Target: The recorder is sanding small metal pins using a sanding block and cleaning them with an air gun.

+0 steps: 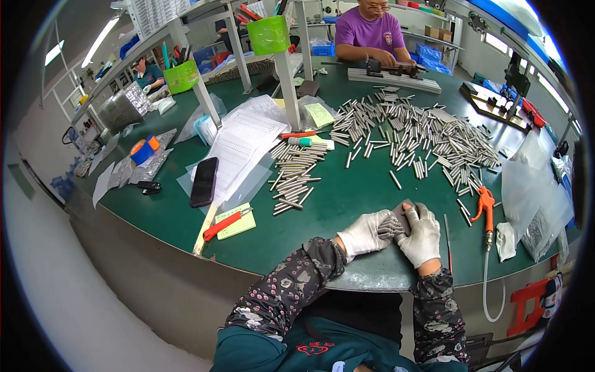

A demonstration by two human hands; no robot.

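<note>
When the green bench is read from left to right, a dark phone comes first, then a red-handled cutter lying on a yellow note, then a loose group of metal pins. The gloved left hand follows, near the front edge. Its fingers are curled and pressed together; whether the grey shapes at their tips are gripped pins or soiled glove fabric cannot be determined. The step in hand appears to be working small parts against a dark grey pad; the next move presumably calls for a steady right-hand hold while the left fingers adjust their contact. The pad sits between the hands: the left fingertips adjoin its left side, and the gloved right hand grips its right side, fingers slightly apart across the upper face. Beyond the hands lies a larger pin heap. To their right, a slender red-handled tool and an orange air gun lie on the bench.
</note>
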